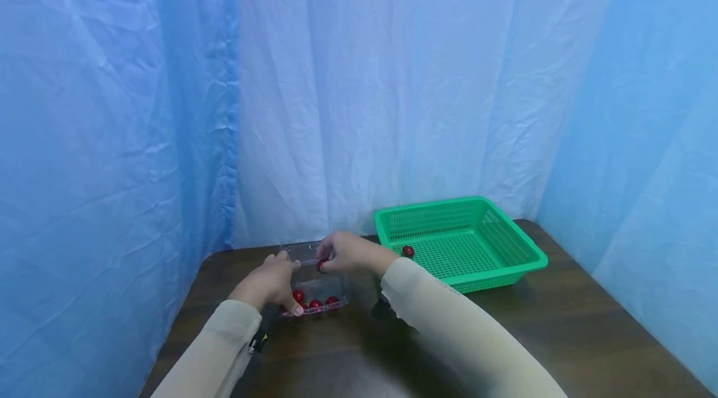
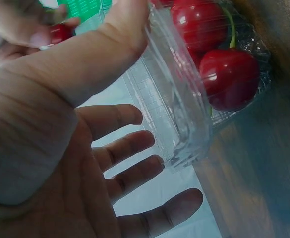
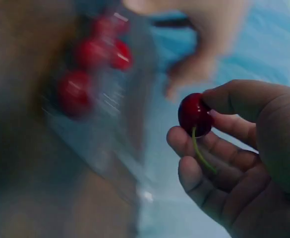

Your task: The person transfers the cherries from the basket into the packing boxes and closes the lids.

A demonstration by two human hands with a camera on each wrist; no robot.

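Note:
My right hand (image 1: pixel 350 251) pinches a dark red cherry (image 3: pixel 194 114) between thumb and fingertips, over the back of a clear plastic clamshell box (image 1: pixel 324 286). The cherry's green stem (image 3: pixel 202 157) hangs down past the fingers. At the box's left side is my left hand (image 1: pixel 268 283), its thumb on the front rim and its fingers spread and fairly straight towards the back. Several red cherries (image 2: pixel 229 79) lie inside the box along its front. The box's clear lid (image 1: pixel 303 253) is folded back behind it.
A green plastic basket (image 1: pixel 533 258) stands to the right of the box, with one cherry (image 1: pixel 408 251) at its left side. Both containers rest on a dark wooden table (image 1: pixel 348 360). Blue-white curtains (image 1: pixel 392 86) hang around the table's back and sides.

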